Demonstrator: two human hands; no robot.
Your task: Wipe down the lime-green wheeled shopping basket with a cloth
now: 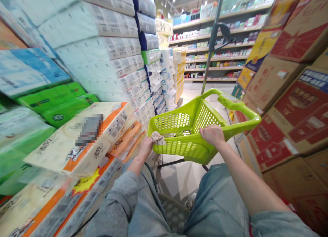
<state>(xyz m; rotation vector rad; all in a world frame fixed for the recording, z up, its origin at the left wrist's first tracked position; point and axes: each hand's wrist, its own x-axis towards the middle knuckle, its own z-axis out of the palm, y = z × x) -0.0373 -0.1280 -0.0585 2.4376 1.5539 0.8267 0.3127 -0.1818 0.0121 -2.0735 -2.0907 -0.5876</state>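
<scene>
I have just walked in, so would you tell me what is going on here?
A person's right hand grips the rim of a green shopping cart, while their left hand holds a patterned cloth at the cart's edge. Stacked, wrapped packs stand on the left, with printed cartons on the right.
</scene>
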